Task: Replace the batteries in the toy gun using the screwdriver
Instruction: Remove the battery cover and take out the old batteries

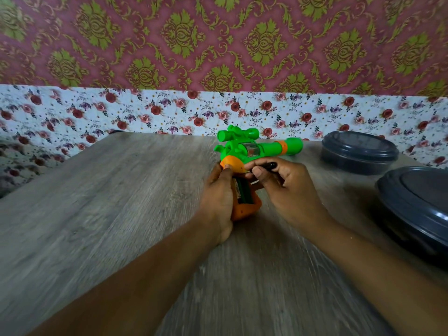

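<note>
A green and orange toy gun (244, 151) lies on the wooden table (121, 214), barrel pointing right. My left hand (218, 200) grips its orange handle, thumb on the upper part. The handle's battery compartment is open, and a dark green battery (243, 191) shows inside. My right hand (286, 187) holds a black-handled screwdriver (268, 165), its tip at the top of the compartment. The tip itself is mostly hidden by my fingers.
Two dark grey round lidded containers stand at the right: one (358, 151) at the back, a larger one (419, 207) nearer, cut by the frame edge. A floral-papered wall rises right behind the table's far edge.
</note>
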Demonstrator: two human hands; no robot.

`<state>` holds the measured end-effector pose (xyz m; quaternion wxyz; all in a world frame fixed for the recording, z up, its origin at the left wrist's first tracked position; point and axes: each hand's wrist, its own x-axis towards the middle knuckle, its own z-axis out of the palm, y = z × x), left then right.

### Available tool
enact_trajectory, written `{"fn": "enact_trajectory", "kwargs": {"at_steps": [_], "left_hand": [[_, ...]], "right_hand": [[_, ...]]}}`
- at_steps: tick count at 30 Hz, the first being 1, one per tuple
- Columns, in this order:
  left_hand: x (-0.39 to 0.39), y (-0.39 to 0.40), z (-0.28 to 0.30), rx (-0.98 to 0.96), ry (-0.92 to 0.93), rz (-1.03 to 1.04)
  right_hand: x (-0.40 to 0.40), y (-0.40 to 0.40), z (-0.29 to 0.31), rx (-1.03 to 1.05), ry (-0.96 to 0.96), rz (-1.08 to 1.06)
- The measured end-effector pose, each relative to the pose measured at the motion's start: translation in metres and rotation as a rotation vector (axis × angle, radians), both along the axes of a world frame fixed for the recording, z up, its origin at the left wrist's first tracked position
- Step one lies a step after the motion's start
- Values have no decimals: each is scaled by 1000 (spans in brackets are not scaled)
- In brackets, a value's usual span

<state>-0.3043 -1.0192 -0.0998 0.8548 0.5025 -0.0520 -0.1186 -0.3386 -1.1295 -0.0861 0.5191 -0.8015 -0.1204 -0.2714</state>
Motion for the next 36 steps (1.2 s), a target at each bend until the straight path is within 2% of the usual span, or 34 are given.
{"fn": "enact_trajectory", "kwargs": {"at_steps": [7, 17, 22, 26, 30, 36], "left_hand": [[0, -1, -1, 49, -11, 11], [1, -2, -3, 87, -76, -7], [-1, -5, -3, 57, -82, 37], [1, -4, -5, 74, -68, 50], [4, -5, -7, 104, -78, 70], [3, -5, -7, 133, -145, 45]], "right_hand": [[1, 2, -4, 119, 13, -69], [5, 0, -4, 55, 14, -100], [10, 0, 7, 71, 152, -85], [13, 2, 14, 182, 253, -22], [15, 2, 15, 298, 286, 8], [11, 0, 17, 337, 307, 66]]}}
